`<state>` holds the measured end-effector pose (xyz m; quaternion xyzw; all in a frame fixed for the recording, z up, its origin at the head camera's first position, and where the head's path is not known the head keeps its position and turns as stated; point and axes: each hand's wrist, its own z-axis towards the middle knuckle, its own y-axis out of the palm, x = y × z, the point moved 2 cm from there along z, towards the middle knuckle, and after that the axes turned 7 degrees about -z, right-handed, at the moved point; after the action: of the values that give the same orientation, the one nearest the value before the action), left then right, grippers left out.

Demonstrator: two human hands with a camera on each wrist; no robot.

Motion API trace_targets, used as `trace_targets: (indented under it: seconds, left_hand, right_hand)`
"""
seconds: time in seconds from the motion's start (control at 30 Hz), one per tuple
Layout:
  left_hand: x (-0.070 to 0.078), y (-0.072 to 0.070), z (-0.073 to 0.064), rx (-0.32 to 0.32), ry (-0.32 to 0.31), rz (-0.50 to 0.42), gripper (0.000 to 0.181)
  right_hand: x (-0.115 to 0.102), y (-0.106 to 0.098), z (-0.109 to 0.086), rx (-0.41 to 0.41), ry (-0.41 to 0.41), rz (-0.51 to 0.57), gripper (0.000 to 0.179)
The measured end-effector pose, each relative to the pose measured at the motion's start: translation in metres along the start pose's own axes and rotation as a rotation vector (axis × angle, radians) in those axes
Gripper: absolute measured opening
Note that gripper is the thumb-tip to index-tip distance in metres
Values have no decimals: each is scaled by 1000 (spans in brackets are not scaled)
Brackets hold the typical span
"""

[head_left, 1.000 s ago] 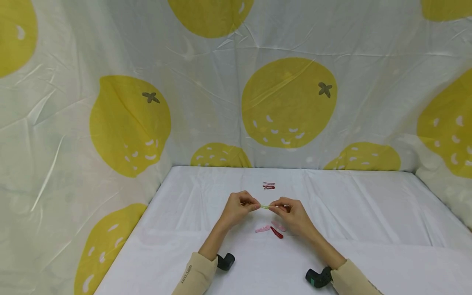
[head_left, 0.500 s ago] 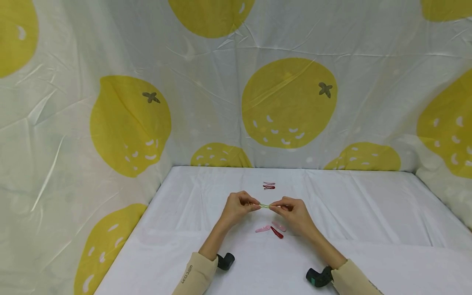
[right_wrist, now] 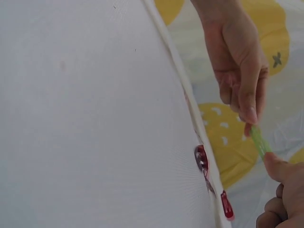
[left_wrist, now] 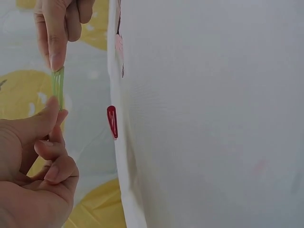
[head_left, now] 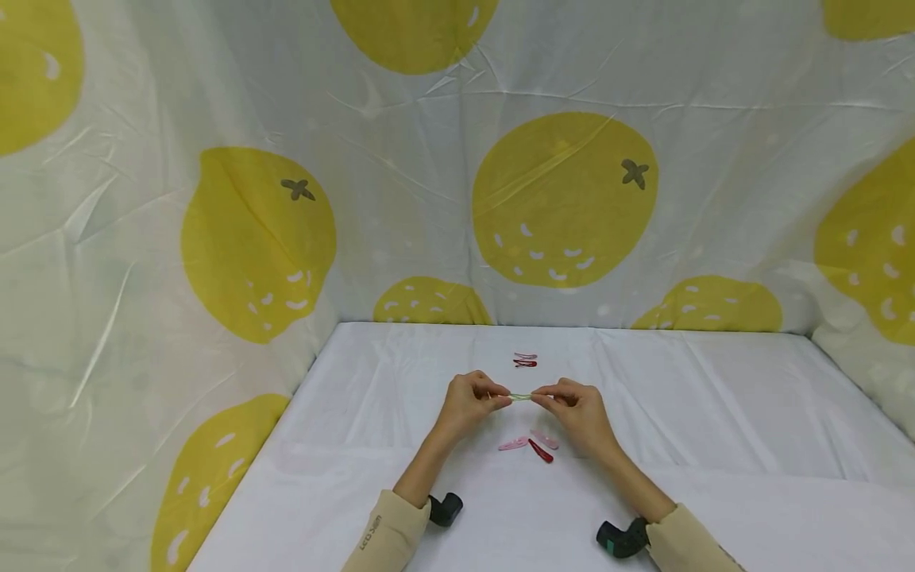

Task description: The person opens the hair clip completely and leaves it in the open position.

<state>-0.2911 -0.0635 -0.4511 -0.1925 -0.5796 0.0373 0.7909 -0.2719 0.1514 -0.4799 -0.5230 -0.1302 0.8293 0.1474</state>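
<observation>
A light green snap hair clip (head_left: 520,396) is held level above the table between both hands. The left hand (head_left: 468,401) pinches one end between thumb and fingertip, and the right hand (head_left: 575,409) pinches the other. In the left wrist view the slotted clip (left_wrist: 58,88) runs between the two sets of fingertips, which cover its ends. Below the hands lie a red hair clip (head_left: 541,450) and two pink ones, the left pink clip (head_left: 512,443) and the right pink clip (head_left: 546,439).
Farther back on the white-covered table (head_left: 715,397) lie a pink clip (head_left: 525,356) and a red clip (head_left: 525,363), one behind the other. A lemon-print curtain (head_left: 400,199) closes off the back and sides. Black wrist cameras (head_left: 446,509) hang under the sleeves.
The hands have drawn slightly apart, so more of the green hair clip shows between the fingertips. The head view has shifted a little. The clips on the table stay where they were.
</observation>
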Motion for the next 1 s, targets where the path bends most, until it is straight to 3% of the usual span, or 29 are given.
trace_targets:
  seconds: [0.27, 0.67, 1.0]
  left_hand:
    - [-1, 0, 1, 27, 9, 31, 9]
    - [-2, 0, 1, 55, 47, 40, 9]
    - [1, 1, 1, 51, 46, 44, 7]
  right_hand:
    - [0, 1, 1, -32, -50, 22, 11]
    - [2, 3, -2, -25, 22, 11, 9]
    - [4, 4, -2, -14, 16, -1, 10]
